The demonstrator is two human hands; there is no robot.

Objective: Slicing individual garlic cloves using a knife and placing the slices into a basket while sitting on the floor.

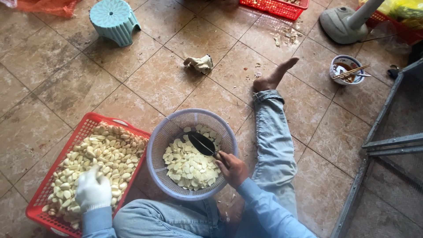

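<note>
Reaching into the red basket point(39, 200) with the gloved left hand point(92, 190), fingers curled down among peeled garlic cloves point(94, 154) (small, smooth, likely slippery); whether grasping one, cannot tell. Clenching a dark knife point(202, 143) in the bare right hand point(232, 168), over the round lavender colander point(158, 145) of sliced garlic. Sitting amid open tiled floor point(57, 83) ahead.

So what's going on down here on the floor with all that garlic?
A person sits on the tiled floor with a round lavender basket of sliced garlic between the legs. The bare right hand holds a dark-bladed knife over the slices. The gloved left hand rests in a red crate heaped with peeled garlic cloves. A bowl with chopsticks, a small teal stool and a crumpled glove lie farther off.
</note>
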